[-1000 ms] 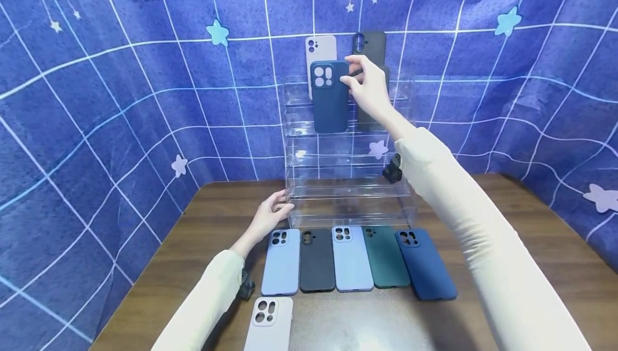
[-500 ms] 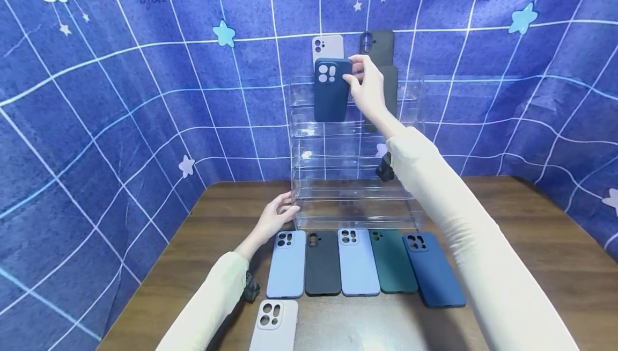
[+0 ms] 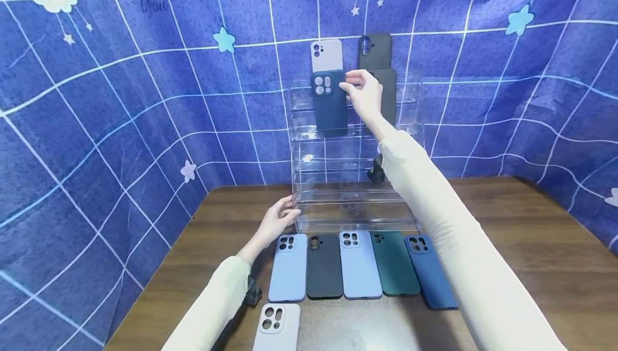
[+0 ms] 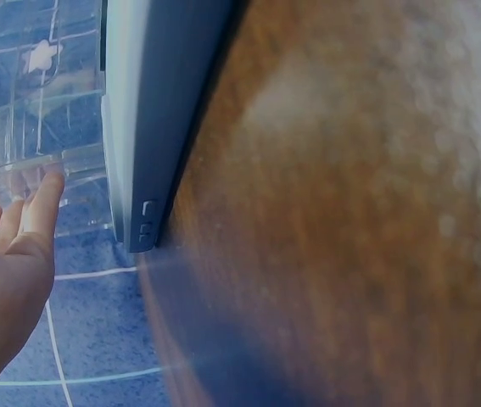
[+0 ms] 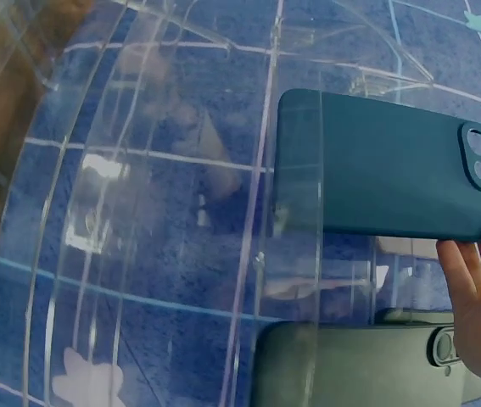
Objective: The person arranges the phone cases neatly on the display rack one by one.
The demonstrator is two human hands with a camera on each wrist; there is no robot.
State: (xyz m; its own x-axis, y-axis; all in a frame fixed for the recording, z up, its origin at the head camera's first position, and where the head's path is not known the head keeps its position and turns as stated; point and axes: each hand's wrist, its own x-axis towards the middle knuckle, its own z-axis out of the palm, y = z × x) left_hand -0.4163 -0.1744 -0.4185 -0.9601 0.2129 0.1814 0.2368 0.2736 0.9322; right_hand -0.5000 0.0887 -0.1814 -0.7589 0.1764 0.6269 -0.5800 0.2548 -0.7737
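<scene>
Clear plastic formed the tiered stand [image 3: 338, 224] on a wood-grain table [image 3: 531, 243]. High on the stand's left half stood a dark teal phone case [image 3: 331, 109], its lower end behind the clear lip of an upper tier. The right hand [image 3: 366, 96] pinched it near the top of its right edge, thumb in front, fingers behind. At the stand's lower left side the left hand [image 3: 275, 222] touched the plastic, fingers loosely extended, parted from the thumb.

A pale lilac case [image 3: 326, 55] rose on the stand behind the teal one; on its right half a black case [image 3: 376, 53] showed above a dark grey case [image 3: 389, 93]. Just in front of the stand, left to right, lay a light blue case [image 3: 288, 273], a charcoal case [image 3: 325, 273], a second light blue case [image 3: 361, 270], a green case [image 3: 397, 268] and a blue case [image 3: 432, 281].
</scene>
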